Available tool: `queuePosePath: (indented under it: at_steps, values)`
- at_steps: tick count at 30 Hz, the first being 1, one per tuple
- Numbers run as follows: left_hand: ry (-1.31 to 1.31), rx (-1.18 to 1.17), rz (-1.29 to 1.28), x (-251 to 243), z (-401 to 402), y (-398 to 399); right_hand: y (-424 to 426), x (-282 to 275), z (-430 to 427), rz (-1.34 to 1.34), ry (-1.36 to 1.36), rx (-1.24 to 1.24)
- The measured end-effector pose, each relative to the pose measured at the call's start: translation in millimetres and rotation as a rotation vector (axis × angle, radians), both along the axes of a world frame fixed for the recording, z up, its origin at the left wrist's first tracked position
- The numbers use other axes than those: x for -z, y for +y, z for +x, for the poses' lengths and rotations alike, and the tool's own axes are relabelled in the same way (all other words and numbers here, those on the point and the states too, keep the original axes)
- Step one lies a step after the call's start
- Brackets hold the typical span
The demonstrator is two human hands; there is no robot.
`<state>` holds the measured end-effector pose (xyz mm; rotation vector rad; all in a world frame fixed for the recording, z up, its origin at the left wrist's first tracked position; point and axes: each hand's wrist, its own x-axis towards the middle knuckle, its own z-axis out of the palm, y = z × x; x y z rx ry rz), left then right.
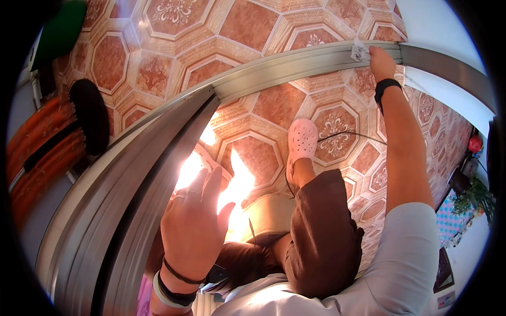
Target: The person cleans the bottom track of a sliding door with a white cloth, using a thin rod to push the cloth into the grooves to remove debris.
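My right hand [382, 63] holds a crumpled whitish tissue or cloth [360, 52] against the metal floor track [300, 66] of a sliding door, near the track's right end. My left hand [195, 221] is raised with its fingers apart beside the metal door frame [158, 158], holding nothing that shows. The fingertips overlap the frame's edge in the picture; whether they touch it cannot be told. The frame rises from the track at the left, with a dark groove along its length.
Patterned tiles [253, 23] lie on both sides of the track. A pink clog [302, 138] is on my foot, with a thin black cable [355, 133] beside it. At the left stands a chair with orange fabric [39, 146]; a plant [476, 197] is at the far right.
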<state>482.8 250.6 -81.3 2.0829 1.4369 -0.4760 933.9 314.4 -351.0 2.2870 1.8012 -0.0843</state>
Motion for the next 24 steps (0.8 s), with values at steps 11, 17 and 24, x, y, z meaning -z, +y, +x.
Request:
queuePosePath:
  at_steps: [11, 17, 24]
  values:
    - [-0.037, 0.106, -0.04, -5, 22, -1, -107, 23, -31, 0.418, 0.29, 0.381]
    - [-0.107, 0.123, -0.018, 1, 25, -2, -49, -9, -30, 0.269, 0.107, 0.241]
    - [-0.088, 0.073, -0.067, -5, 26, 6, -7, 4, -10, 0.058, -0.114, 0.161]
